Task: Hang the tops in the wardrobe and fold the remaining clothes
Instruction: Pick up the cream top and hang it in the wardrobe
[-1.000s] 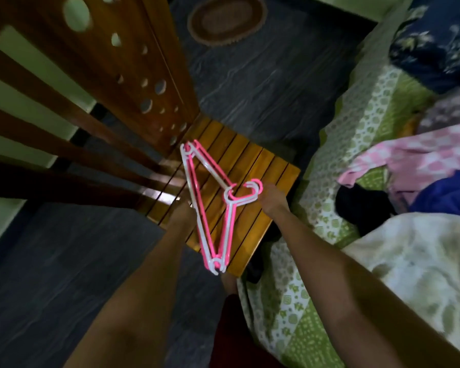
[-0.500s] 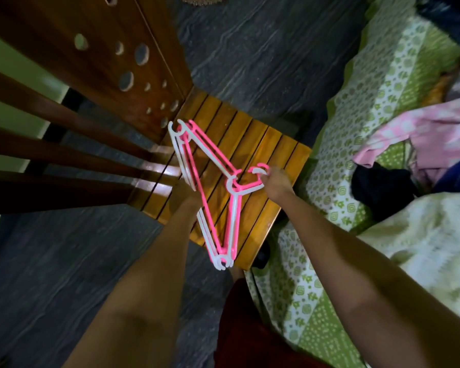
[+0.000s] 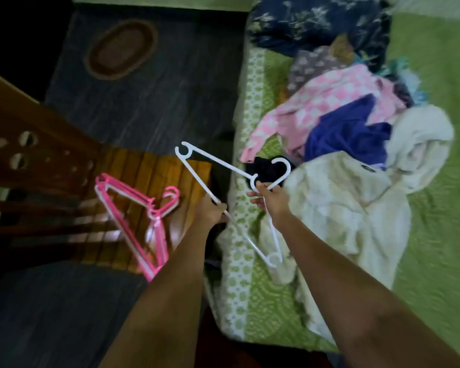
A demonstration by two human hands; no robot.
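A white plastic hanger (image 3: pixel 197 168) is held in the air between the chair and the bed. My left hand (image 3: pixel 210 211) grips its bottom bar, and my right hand (image 3: pixel 270 199) pinches it just below the hook. Several pink and white hangers (image 3: pixel 141 208) lie stacked on the slatted wooden chair seat (image 3: pixel 154 166). On the bed a heap of clothes holds a cream garment (image 3: pixel 343 208), a pink checked top (image 3: pixel 322 99), a purple-blue piece (image 3: pixel 348 131) and a small black item (image 3: pixel 262 168).
The green patterned bedspread (image 3: pixel 250 274) covers the bed on the right. A dark floral cloth (image 3: pixel 316 19) lies at the bed's head. The wooden chair back (image 3: pixel 37 144) rises at the left. An oval mat (image 3: pixel 121 49) lies on the dark floor.
One white hanger has been lifted off the stack and carried right toward the bed. The other hangers now lie on the chair seat. My view swung right over the clothes.
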